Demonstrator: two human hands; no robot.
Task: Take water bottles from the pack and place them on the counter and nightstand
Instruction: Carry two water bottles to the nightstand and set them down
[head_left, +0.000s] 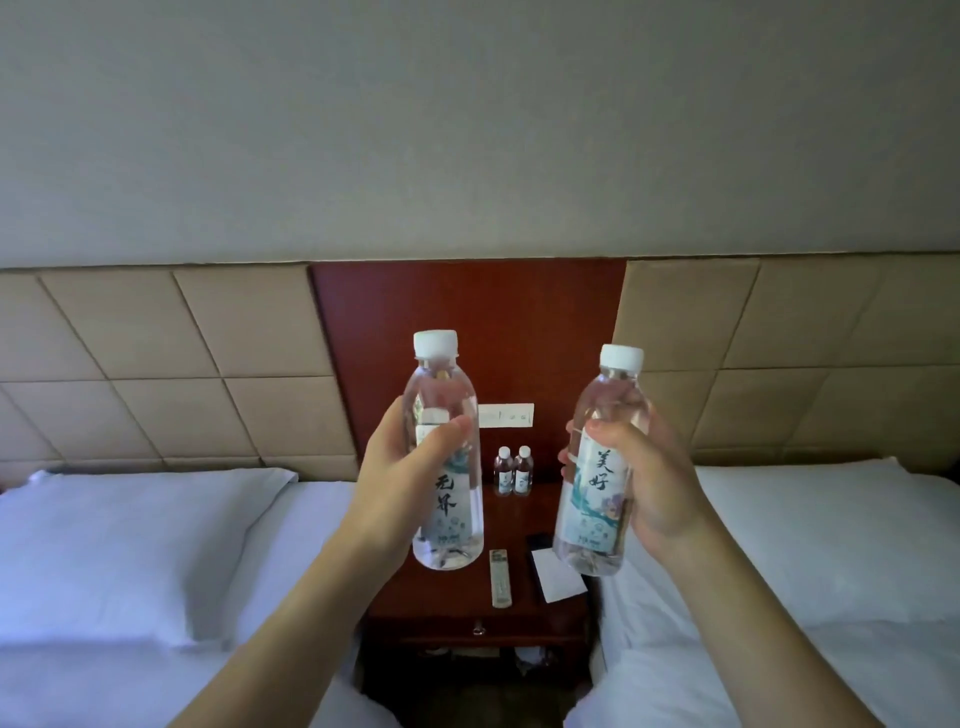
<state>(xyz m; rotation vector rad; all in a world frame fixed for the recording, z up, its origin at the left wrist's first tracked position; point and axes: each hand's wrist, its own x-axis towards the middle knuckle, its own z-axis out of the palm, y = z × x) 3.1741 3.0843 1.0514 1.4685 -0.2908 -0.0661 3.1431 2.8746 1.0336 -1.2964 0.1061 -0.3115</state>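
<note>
My left hand (402, 478) grips a clear water bottle (448, 519) with a white cap and pale label, held upright in the air above the nightstand (441, 597). In my right hand (649, 483) is a second bottle (597, 509) of the same kind, leaning slightly left. Both bottles hang in front of the dark red wooden nightstand between two beds. Two small water bottles (513, 471) stand side by side at the back of the nightstand, near the wall.
A remote control (500, 578), a white card (558, 574) and a dark flat object (537, 541) lie on the nightstand top. A white bed with a pillow (130, 551) flanks it on the left, another bed (810, 545) on the right. A switch panel (506, 415) sits on the wooden wall panel.
</note>
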